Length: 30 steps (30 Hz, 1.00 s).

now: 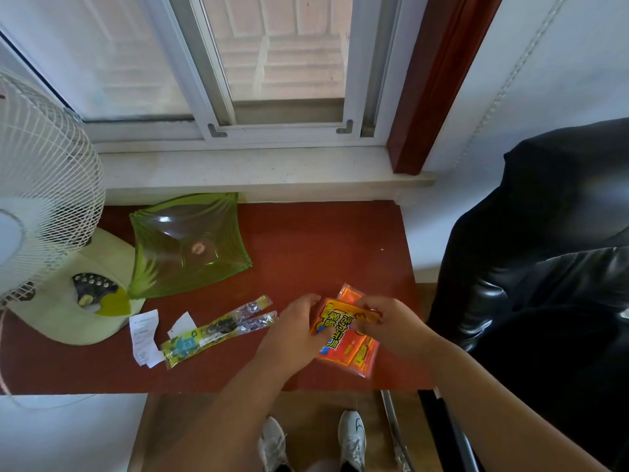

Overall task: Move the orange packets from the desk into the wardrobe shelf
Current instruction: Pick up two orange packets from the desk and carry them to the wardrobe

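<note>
A: Obs. 1, hands. Left hand (295, 330) lies over the left edge of the orange packets (345, 345), fingers bent, thumb up near the top edge. It grips the stack from that side.

B: Right hand (386, 323)?

A: Fingers curled, pinching the upper right corner of the top packet. So both hands hold the same stack, 1 on each side.

B: Location of the stack?

A: Between the 2 hands, at the front right part of the red desk (306, 240). More than 1 packet: a second orange corner sticks out behind the top one, further edges fan out below. Exact count, cannot tell. Whether the stack touches the desk or is lifted clear, cannot tell.

B: Surroundings?

A: Left of the hands, 2 long printed sachets (218, 330) lying side by side, then paper slips (143, 337). Green glass dish (187, 243) farther back. White fan (47, 206) at far left. Black chair (544, 250) just beside the desk on the right.
</note>
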{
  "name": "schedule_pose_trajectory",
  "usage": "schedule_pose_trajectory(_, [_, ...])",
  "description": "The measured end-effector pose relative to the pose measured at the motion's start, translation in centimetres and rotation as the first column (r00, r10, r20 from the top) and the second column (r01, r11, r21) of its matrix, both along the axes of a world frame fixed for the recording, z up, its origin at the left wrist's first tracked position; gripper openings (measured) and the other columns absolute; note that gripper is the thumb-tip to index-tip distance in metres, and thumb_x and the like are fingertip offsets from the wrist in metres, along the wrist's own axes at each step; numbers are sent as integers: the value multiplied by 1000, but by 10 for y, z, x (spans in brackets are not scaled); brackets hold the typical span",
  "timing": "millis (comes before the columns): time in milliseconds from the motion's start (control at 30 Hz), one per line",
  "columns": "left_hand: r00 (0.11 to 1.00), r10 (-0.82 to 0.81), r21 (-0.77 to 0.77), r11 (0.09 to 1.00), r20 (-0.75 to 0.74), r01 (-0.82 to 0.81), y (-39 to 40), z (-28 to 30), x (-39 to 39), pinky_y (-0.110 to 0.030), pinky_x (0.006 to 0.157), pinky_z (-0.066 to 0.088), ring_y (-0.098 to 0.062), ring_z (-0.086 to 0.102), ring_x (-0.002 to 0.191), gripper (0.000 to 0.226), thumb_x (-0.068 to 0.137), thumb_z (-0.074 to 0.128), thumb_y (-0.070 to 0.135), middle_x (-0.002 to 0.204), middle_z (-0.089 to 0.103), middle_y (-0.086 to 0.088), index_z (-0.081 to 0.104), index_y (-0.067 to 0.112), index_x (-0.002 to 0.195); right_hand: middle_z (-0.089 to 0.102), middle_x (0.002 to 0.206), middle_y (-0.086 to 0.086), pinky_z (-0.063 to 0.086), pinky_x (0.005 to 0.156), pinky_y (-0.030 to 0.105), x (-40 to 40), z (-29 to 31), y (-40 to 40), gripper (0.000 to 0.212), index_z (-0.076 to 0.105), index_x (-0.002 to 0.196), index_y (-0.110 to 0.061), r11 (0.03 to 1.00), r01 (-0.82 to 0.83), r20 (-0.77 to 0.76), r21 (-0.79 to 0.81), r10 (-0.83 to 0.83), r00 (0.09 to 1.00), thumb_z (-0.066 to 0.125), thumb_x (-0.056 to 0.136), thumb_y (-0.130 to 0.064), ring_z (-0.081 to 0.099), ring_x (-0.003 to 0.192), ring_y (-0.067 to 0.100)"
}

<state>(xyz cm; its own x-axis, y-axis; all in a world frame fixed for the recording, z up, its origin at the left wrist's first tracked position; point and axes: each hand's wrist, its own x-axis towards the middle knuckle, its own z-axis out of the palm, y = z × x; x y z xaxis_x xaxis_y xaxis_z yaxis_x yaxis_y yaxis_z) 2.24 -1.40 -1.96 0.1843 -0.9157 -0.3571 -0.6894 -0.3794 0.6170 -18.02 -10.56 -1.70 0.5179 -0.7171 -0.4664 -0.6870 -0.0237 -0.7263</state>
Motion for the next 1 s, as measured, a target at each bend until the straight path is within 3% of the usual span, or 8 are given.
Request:
schedule_pose_trajectory(133, [983, 70, 9, 998, -171, -69, 3, 7, 10, -44, 89, 56, -6, 69, 98, 34, 87, 69, 45, 105, 73, 12, 50, 39, 116, 78, 94, 4, 60, 75, 43, 5, 22, 1, 10, 74, 99, -30, 997, 71, 131, 31, -75, 989, 80, 91, -27, 74, 81, 24])
schedule_pose_trajectory(333, [992, 49, -32, 998, -119, -54, 18, 14, 10, -42, 69, 52, -5, 60, 68, 16, 97, 61, 37, 77, 62, 8, 50, 27, 103, 76, 117, -6, 60, 97, 44, 11, -3, 6, 25, 65, 123, -35, 900, 401, 277, 169, -434, 857, 69, 99, -32, 73, 105, 15])
schedule_pose_trajectory(400, [990, 94, -31, 995, -101, -98, 22, 14, 11, -37, 70, 52, -2, 62, 72, 15, 99, 59, 35, 83, 64, 10, 49, 27, 106, 67, 131, -1, 54, 103, 45, 6, -28, 5, 38, 61, 132, -32, 899, 437, 56, 27, -438, 897, 65, 97, -48, 66, 117, 18])
schedule_pose_trajectory(500, [968, 207, 8, 978, -142, -208, 25, 15, 14, -39, 83, 57, -8, 71, 90, 17, 100, 58, 34, 103, 72, 11, 49, 31, 114, 52, 145, 5, 42, 109, 47, 3, -53, 14, 70, 48, 144, -24, 958, 252, -384, -135, -285, 878, 67, 88, -62, 47, 136, 32])
schedule_pose_trajectory(567, [961, 236, 23, 972, -145, -235, 27, 15, 16, -42, 85, 58, -11, 72, 90, 13, 100, 57, 32, 102, 72, 9, 48, 32, 110, 42, 151, 6, 41, 110, 48, 4, -61, 24, 89, 37, 149, -23, 970, 204, -471, -133, -243, 848, 73, 80, -66, 41, 140, 34])
schedule_pose_trajectory(767, [950, 268, 17, 963, -159, -268, 30, 20, 21, -44, 81, 60, -9, 73, 87, 12, 102, 56, 32, 103, 72, 6, 49, 26, 110, 29, 161, 13, 34, 117, 52, 6, -82, 30, 127, 16, 161, -23, 920, 369, -389, -134, -391, 834, 93, 64, -52, 28, 149, 38])
schedule_pose_trajectory(867, [941, 285, 19, 958, -184, -287, 31, 23, 21, -39, 78, 62, -2, 73, 86, 12, 102, 56, 32, 105, 71, 10, 49, 26, 111, 38, 152, 17, 36, 116, 51, 2, -87, 26, 125, 20, 159, -22, 868, 494, -290, -57, -488, 823, 99, 62, -33, 41, 141, 40])
schedule_pose_trajectory(1000, [939, 295, 1, 954, -174, -300, 32, 26, 21, -41, 79, 61, -2, 71, 88, 10, 102, 56, 32, 104, 70, 14, 48, 29, 109, 62, 129, 11, 58, 96, 51, -5, -88, 26, 113, 27, 148, -23, 796, 604, -221, 38, -583, 782, 99, 61, -15, 68, 112, 33])
